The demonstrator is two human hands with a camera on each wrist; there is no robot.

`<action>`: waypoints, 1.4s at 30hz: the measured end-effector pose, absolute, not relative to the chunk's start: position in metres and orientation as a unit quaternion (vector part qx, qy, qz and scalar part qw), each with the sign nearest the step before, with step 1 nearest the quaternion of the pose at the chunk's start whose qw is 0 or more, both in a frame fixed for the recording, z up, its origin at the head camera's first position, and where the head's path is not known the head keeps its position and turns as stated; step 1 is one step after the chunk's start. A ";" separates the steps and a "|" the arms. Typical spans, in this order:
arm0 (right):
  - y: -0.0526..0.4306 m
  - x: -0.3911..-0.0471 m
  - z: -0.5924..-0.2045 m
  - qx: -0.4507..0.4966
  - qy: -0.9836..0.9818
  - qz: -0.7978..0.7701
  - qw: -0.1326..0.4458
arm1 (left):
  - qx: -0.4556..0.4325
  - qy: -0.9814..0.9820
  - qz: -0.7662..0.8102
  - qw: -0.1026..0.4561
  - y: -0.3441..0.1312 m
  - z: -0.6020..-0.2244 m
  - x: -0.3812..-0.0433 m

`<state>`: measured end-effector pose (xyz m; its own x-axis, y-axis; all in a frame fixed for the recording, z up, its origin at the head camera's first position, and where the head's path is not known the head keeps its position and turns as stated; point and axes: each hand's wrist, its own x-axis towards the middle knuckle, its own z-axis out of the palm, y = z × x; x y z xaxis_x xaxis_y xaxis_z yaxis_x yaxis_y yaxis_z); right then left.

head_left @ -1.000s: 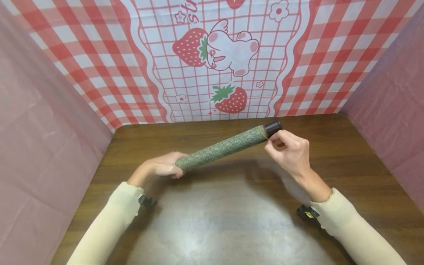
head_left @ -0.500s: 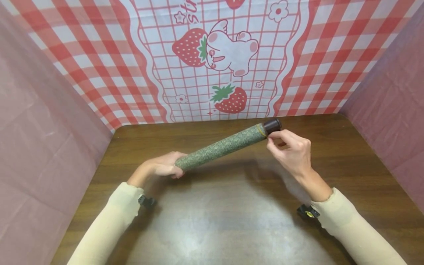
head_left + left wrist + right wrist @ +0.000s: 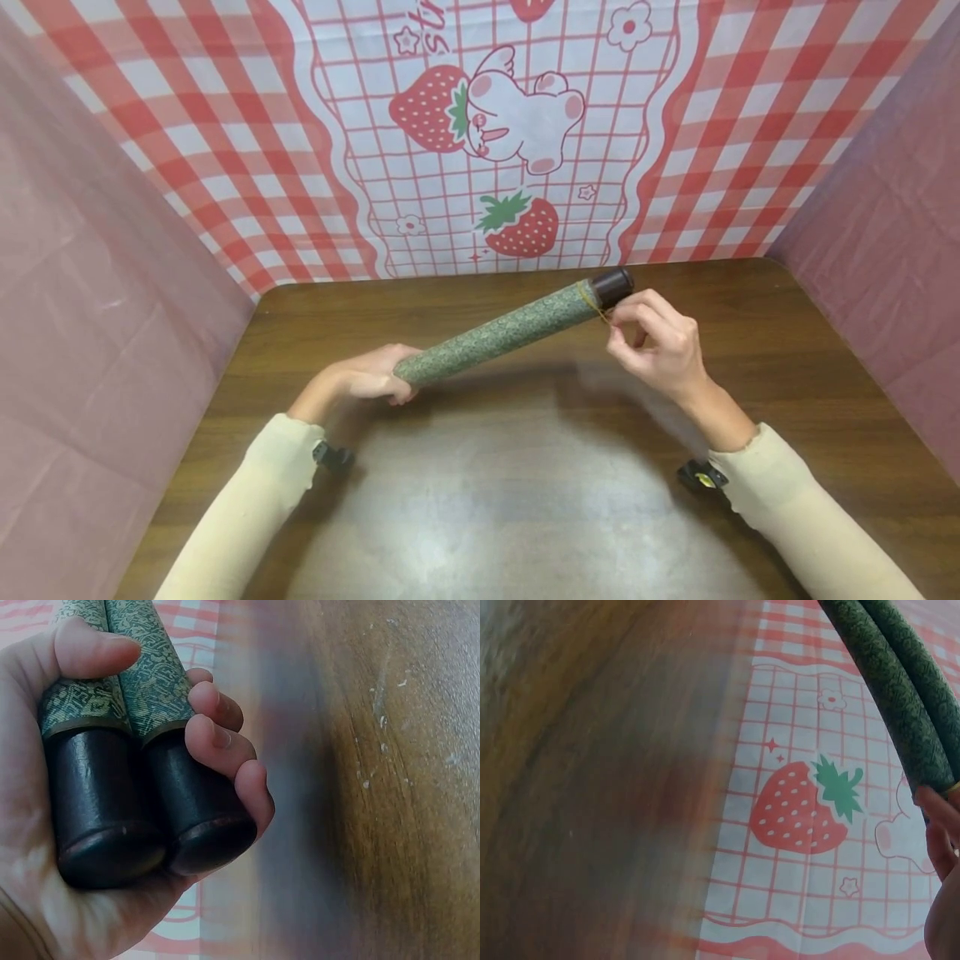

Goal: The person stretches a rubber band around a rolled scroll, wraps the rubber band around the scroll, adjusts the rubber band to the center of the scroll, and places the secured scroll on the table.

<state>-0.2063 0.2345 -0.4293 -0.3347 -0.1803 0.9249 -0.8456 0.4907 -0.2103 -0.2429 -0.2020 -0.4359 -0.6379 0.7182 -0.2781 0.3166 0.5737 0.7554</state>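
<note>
A green patterned scroll point(image 3: 495, 333), rolled into two rods side by side, slants up to the right above the table. My left hand point(image 3: 375, 372) grips its lower end, with fingers and thumb wrapped around both rods. Two dark end knobs point(image 3: 101, 795) lie against that palm in the left wrist view. By the dark far end point(image 3: 613, 285), a thin yellow band point(image 3: 596, 308) loops round the scroll. My right hand point(image 3: 663, 342) pinches this band between thumb and forefinger, drawing part of it off the surface. The right wrist view catches only some right fingers point(image 3: 939, 814), at the edge.
Beneath both hands is a brown wooden table point(image 3: 480, 500) with a bright glare patch. A red-and-white strawberry cloth point(image 3: 525, 125) hangs behind it. Pink cloth walls point(image 3: 97, 333) stand on both sides.
The right hand came close to the scroll, then drew slightly away, stretching the yellow band outward. The scroll's dark end shifted a little left and up. The left hand's grip stays the same.
</note>
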 end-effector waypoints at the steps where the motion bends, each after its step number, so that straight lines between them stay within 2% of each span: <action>1: 0.235 -0.207 -0.430 0.363 -0.726 0.366 0.455 | 0.309 0.837 0.343 0.292 -0.202 -0.436 -0.243; 5: 0.238 -0.207 -0.431 0.402 -0.713 0.374 0.436 | 0.317 0.840 0.340 0.280 -0.203 -0.436 -0.242; 10: 0.245 -0.209 -0.432 0.405 -0.735 0.352 0.414 | 0.329 0.848 0.327 0.257 -0.202 -0.438 -0.242; 32: 0.217 -0.196 -0.439 0.299 -0.755 0.405 0.420 | 0.316 0.855 0.321 0.257 -0.199 -0.439 -0.243; 42: 0.221 -0.197 -0.434 0.273 -0.747 0.423 0.435 | 0.304 0.854 0.337 0.256 -0.202 -0.435 -0.238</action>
<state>-0.1968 0.2207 -0.4340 -0.4724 -0.0393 0.8805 -0.7751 0.4941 -0.3937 -0.2376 -0.2015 -0.4352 -0.6842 0.6911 -0.2329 0.3458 0.5886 0.7307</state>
